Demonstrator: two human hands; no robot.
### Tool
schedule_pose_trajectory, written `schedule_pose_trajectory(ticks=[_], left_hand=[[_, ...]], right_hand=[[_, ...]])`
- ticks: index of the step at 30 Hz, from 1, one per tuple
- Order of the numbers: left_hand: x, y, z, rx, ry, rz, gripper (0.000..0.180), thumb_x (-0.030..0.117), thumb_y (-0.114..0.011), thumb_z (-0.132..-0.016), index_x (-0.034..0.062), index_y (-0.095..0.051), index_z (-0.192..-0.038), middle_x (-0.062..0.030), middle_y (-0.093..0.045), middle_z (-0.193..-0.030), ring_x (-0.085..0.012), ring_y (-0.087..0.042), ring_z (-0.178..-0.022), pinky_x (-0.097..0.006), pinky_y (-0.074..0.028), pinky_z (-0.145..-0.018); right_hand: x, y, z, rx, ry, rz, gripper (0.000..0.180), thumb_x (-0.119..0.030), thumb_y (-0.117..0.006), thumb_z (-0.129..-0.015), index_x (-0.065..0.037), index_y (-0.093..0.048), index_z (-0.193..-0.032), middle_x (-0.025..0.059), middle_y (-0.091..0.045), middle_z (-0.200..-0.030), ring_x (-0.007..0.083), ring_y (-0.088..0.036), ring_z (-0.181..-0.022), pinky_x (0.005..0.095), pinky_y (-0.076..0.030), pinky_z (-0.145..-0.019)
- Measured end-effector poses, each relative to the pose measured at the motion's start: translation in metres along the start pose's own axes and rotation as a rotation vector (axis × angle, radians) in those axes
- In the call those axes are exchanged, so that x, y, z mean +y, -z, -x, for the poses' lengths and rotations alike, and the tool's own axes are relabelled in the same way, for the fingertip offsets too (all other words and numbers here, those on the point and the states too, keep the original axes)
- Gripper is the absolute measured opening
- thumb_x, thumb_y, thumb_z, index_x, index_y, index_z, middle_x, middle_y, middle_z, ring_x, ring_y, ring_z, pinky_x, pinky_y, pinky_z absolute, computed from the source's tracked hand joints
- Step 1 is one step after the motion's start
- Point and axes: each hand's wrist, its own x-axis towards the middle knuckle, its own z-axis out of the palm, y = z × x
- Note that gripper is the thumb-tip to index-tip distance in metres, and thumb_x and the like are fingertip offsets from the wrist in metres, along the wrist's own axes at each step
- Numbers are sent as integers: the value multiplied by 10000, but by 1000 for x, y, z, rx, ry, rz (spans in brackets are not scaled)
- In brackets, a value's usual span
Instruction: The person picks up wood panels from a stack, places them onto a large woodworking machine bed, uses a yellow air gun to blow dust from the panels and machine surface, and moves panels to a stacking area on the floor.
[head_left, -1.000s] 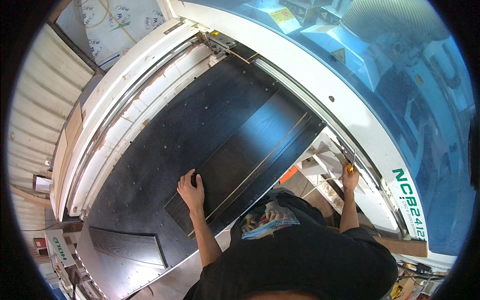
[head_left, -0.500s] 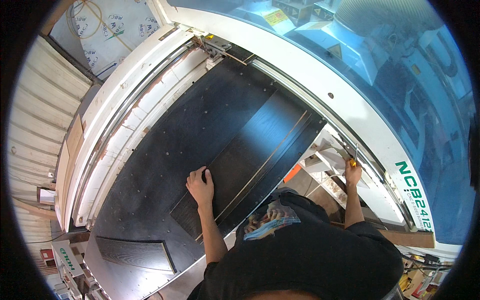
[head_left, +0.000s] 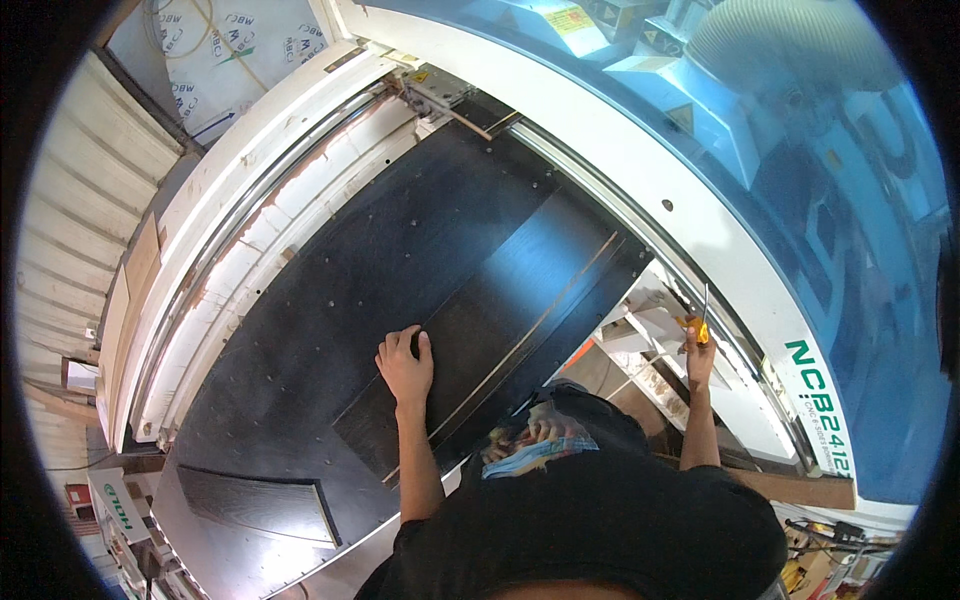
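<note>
My left hand (head_left: 405, 368) rests at the long left edge of a dark wood-grain panel (head_left: 510, 275), fingers bent over that edge and thumb apart. The panel lies flat on a black table surface (head_left: 320, 320), with a pale strip (head_left: 530, 328) running along its near side. My right hand (head_left: 698, 350), out to the right beside the machine's rail, is closed round the yellow handle of a screwdriver (head_left: 701, 328). Its thin metal shaft points up and away from me. Fingertips of the left hand are partly hidden.
A smaller dark wood-grain board (head_left: 262, 505) lies at the table's near left. Ahead and right runs a white machine frame (head_left: 600, 140) with a blue see-through cover (head_left: 800, 200). A metal rail (head_left: 270, 185) borders the left side. Below my right hand are a gap and white machine parts.
My right hand has dropped slightly and turned the screwdriver, showing more of its yellow handle. The left hand stays at the panel's edge. The whole view has shifted a little.
</note>
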Motion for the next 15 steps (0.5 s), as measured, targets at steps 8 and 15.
schedule_pose_trajectory(ticks=[8,15], left_hand=[[3,6,-6,-80,35,-9,206,254,-646,-956,104,-730,-1068,-90,-663,-1029,-299,-613,-992,-435,-459,-879],[5,4,-7,-45,48,10,193,249,-655,-944,112,-734,-1054,-83,-678,-1029,-301,-615,-986,-437,-455,-889]], right_hand=[[-73,-110,-48,-386,-151,158,398,-410,-667,-984,-13,-686,-1005,46,-677,-776,152,-645,-712,333,-503,-642],[-170,-189,10,-1116,-290,194,550,-557,-677,-933,-25,-667,-1074,44,-647,-786,149,-612,-688,329,-514,-647]])
